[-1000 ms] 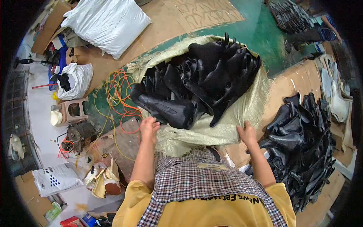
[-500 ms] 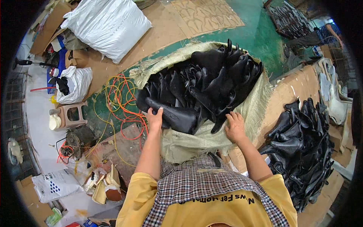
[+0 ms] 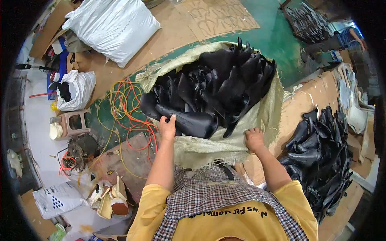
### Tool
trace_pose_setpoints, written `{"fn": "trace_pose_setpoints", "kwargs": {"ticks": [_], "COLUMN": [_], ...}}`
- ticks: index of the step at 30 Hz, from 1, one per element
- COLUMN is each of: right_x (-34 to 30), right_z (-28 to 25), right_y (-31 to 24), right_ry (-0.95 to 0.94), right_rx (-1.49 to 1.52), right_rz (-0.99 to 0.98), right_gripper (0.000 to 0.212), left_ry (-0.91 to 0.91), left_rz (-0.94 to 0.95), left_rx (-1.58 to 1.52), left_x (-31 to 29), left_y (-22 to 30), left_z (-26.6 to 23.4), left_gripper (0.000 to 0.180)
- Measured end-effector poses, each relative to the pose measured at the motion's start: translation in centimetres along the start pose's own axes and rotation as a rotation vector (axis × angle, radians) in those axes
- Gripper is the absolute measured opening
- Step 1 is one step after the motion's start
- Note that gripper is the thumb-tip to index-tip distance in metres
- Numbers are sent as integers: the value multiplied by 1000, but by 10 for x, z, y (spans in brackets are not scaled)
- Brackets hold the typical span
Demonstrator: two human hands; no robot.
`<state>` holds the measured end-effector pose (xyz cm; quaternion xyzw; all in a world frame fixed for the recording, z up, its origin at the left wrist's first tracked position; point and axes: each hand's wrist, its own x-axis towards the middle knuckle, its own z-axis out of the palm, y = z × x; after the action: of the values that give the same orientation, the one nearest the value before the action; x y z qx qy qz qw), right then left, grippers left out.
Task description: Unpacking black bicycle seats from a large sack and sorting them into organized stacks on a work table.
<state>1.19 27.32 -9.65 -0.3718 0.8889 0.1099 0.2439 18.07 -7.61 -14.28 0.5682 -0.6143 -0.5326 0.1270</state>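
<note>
A pale green woven sack (image 3: 209, 150) stands in front of me, its mouth folded wide around a heap of black saddle-shaped pieces (image 3: 233, 86), which look like bicycle saddle shells. At the heap's near left, my left hand (image 3: 167, 127) is closed on the end of one long black saddle-shaped piece (image 3: 195, 123), thumb on top. That piece lies across the near edge of the heap. My right hand (image 3: 254, 139) has its fingers curled into the sack's near right rim, apart from the black pieces.
Another pile of black pieces (image 3: 317, 160) lies on cardboard at right. Orange and yellow hoses (image 3: 124, 104) coil on the floor at left, near a beige stool (image 3: 74, 122). A large white sack (image 3: 114, 30) lies at far left. Another person (image 3: 345, 38) is at far right.
My right hand has moved right and slightly down, off the heap's near edge, and its fingers have closed on the sack rim. My left hand keeps its hold, shifted slightly.
</note>
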Motion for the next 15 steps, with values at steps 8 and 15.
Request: {"fn": "trace_pose_setpoints", "kwargs": {"ticks": [8, 15], "right_x": [-10, 6], "right_z": [3, 11], "right_y": [-7, 1], "right_ry": [36, -6], "right_rx": [57, -26], "right_rz": [48, 62], "right_gripper": [35, 35], "left_ry": [35, 75], "left_rz": [91, 91], "left_rx": [30, -26], "left_x": [1, 3], "left_y": [-31, -43], "left_z": [8, 18], "left_gripper": [30, 28]}}
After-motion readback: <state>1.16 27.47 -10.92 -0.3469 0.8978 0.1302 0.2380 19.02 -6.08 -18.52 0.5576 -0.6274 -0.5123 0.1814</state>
